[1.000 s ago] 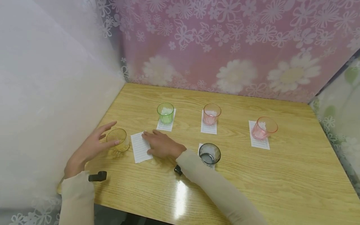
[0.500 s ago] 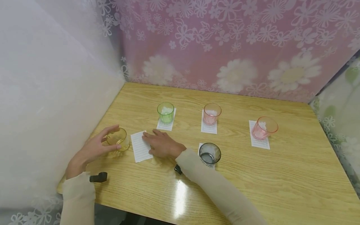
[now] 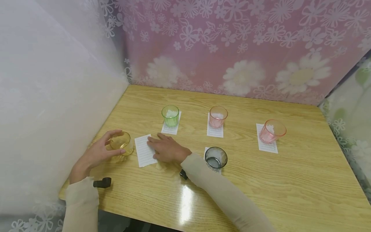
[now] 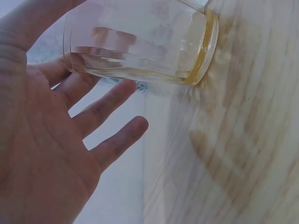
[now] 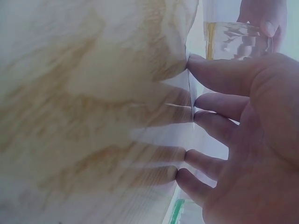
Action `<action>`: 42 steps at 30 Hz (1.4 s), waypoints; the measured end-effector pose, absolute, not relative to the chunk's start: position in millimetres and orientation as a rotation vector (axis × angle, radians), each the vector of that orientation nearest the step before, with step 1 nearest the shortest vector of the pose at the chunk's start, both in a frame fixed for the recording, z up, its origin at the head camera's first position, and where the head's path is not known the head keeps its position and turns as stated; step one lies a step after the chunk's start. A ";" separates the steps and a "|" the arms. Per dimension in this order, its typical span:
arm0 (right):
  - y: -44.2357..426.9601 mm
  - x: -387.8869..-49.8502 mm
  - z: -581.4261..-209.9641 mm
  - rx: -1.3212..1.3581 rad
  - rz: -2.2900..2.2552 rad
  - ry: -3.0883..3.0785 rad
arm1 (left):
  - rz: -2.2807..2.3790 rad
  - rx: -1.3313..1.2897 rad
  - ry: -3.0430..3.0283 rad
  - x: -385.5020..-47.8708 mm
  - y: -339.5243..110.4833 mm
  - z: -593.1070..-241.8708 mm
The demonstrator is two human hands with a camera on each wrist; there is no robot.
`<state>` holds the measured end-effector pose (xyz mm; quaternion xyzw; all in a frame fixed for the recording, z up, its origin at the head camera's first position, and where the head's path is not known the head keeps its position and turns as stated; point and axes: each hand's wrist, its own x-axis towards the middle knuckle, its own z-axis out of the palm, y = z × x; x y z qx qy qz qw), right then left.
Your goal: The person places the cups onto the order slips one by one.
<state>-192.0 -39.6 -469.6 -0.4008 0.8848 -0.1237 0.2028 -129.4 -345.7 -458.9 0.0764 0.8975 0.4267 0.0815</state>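
Observation:
A clear yellow glass (image 3: 121, 140) stands upright at the left of the table. My left hand (image 3: 99, 150) holds it near the rim, thumb on the near side and forefinger on the far side. In the left wrist view, the other fingers of that hand (image 4: 56, 126) spread below the glass (image 4: 140, 46), which has its base on the table. Right beside the glass lies a lined sheet of paper (image 3: 142, 154). My right hand (image 3: 168, 149) rests its spread fingertips on the sheet's right edge; in the right wrist view the fingers (image 5: 217, 126) press straight down.
A green glass (image 3: 171, 120), a peach glass (image 3: 216, 120) and a pink glass (image 3: 268, 135) stand on lined slips, with white bits inside. A grey glass (image 3: 215, 161) stands on another slip by my right forearm. Curtains hang behind and left.
My left thumb and fingers have closed in around the yellow glass from a wider spread. The right hand, the sheet and the other glasses have stayed put.

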 end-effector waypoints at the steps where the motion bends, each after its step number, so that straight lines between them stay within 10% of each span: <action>1: -39.9 -192.0 -469.7 -1.120 -0.345 2.470 | 1.274 0.228 2.685 -129.8 -345.7 -458.7; 42: -56.6 -179.1 -479.5 -1.025 -0.273 2.673 | 1.191 0.246 2.651 -165.9 -312.3 -436.3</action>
